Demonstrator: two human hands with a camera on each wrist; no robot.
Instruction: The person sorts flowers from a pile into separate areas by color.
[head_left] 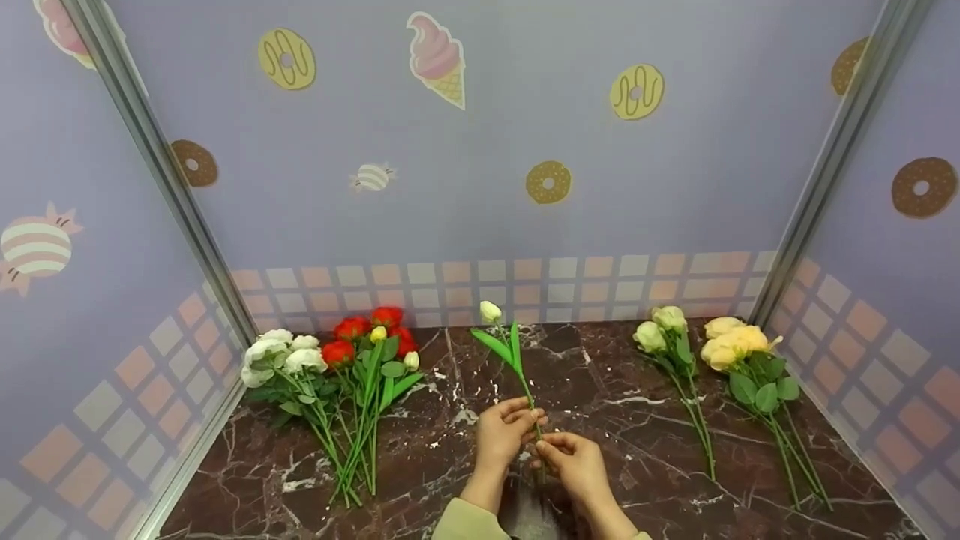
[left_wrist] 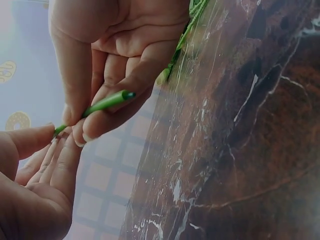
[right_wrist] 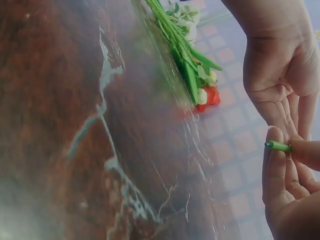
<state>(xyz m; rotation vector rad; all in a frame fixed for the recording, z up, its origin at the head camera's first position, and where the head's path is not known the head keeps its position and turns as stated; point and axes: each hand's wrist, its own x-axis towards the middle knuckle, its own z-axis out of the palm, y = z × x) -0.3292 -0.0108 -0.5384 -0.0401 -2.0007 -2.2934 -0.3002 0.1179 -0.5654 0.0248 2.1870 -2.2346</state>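
Observation:
A white tulip with long green leaves stands upright between my hands, above the middle of the tabletop. My left hand pinches its stem below the leaves. Just lower on the stem, my right hand pinches it between thumb and fingers. In the left wrist view the cut stem end pokes out past the right hand, with the left hand at the lower left. The right wrist view also has the stem end, lying across the right hand's fingers. The hands are close together.
To the left lie white roses, red roses and tulips, one with a yellow bud, their stems crossing. On the right are pale green roses and yellow roses. Walls enclose the dark marbled tabletop behind and at both sides.

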